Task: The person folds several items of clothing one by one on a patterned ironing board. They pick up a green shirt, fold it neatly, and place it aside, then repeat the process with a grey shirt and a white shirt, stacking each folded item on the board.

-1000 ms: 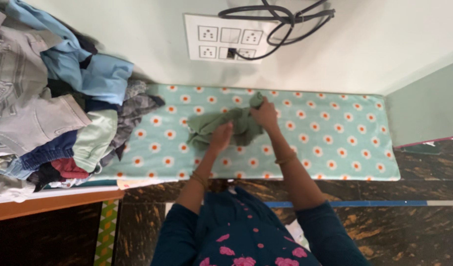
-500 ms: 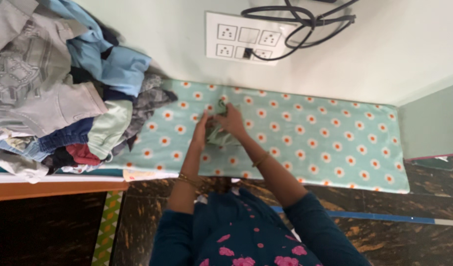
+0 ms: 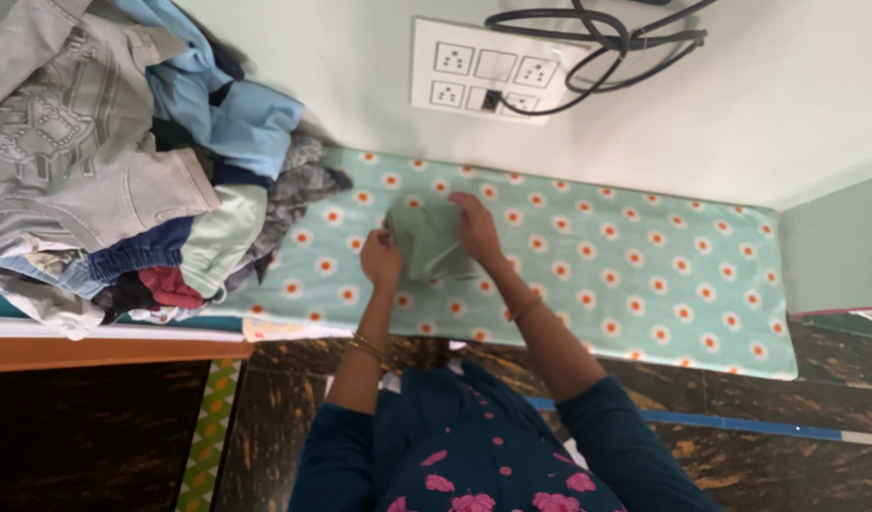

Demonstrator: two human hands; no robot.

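Folded cloth (image 3: pixel 426 245): lay on padded bench (image 3: pixel 644 275), between both hands.
Clothes pile (image 3: pixel 104 161): left of cloth.
Socket panel (image 3: pixel 488 71): on wall behind.

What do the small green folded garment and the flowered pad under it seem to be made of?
Small green folded garment: likely soft matte woven or knit cloth; it creases and folds flat under both hands.
Mint flowered pad: probably printed fabric over padding; dull surface, soft rounded edges.
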